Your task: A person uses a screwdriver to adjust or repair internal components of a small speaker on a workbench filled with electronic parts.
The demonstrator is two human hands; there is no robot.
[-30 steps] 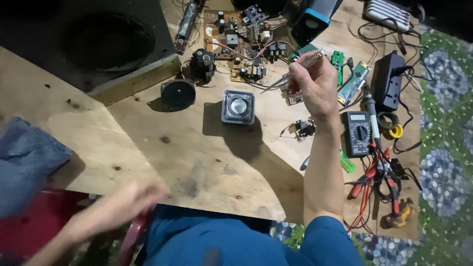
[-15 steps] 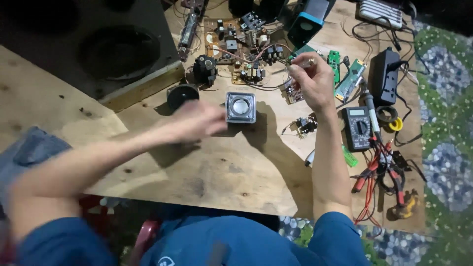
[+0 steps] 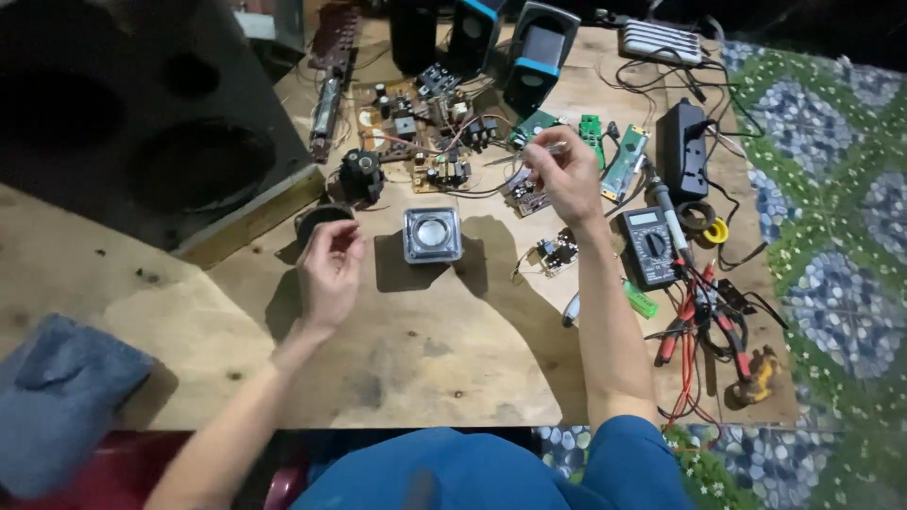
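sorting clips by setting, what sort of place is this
Likely a home electronics repair bench: bare green and brown circuit boards, a black digital multimeter with red and black probe leads, and a black wooden speaker cabinet on a plywood tabletop.

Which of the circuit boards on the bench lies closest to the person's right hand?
The small board directly beneath the right hand; the large brown board and the green strips lie further off.

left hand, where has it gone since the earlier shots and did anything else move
The left hand came up from the near table edge, reached toward the small square speaker, then drew back a little; it now hovers beside the round black part, fingers curled, seemingly holding nothing. The right hand stayed over the circuit boards, pinching a thin metal tool. The speaker and multimeter did not move.
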